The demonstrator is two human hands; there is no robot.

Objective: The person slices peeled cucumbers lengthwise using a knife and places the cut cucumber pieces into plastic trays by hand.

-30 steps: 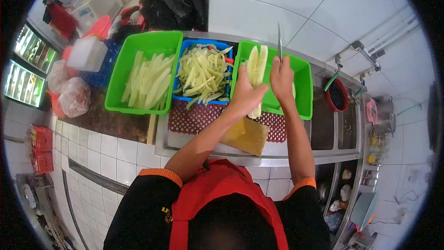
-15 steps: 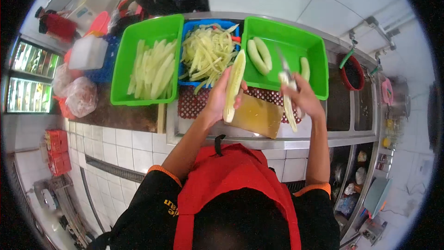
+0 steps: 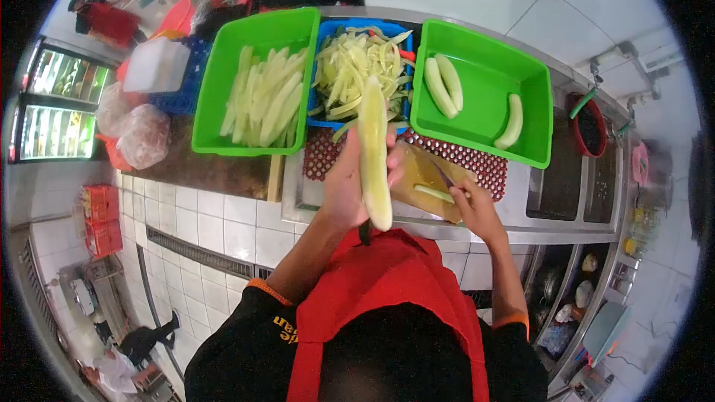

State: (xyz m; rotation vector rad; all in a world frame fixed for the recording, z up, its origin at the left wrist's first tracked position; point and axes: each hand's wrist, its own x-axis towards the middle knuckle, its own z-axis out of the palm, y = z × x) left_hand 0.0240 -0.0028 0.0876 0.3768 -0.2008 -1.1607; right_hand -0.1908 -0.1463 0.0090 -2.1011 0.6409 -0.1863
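Observation:
My left hand is closed around a long peeled cucumber half, held lengthwise above the counter. My right hand grips a knife, its blade over the yellowish cutting board. A pale cucumber piece lies on the board beside the knife; whether my right fingers touch it I cannot tell. Behind, a blue basket holds a heap of cucumber strips. Several long pale cucumber pieces fill part of the left green tub. Peeled cucumbers lie in the right green tub.
A red perforated mat lies under the board on the metal counter. Sink basins and a red strainer stand to the right. Plastic bags sit at the left. Another person is at the lower left.
My right hand has lowered from the right tub to the board with the knife, and the pale piece now lies there. My left hand has tilted the cucumber half. The view has shifted.

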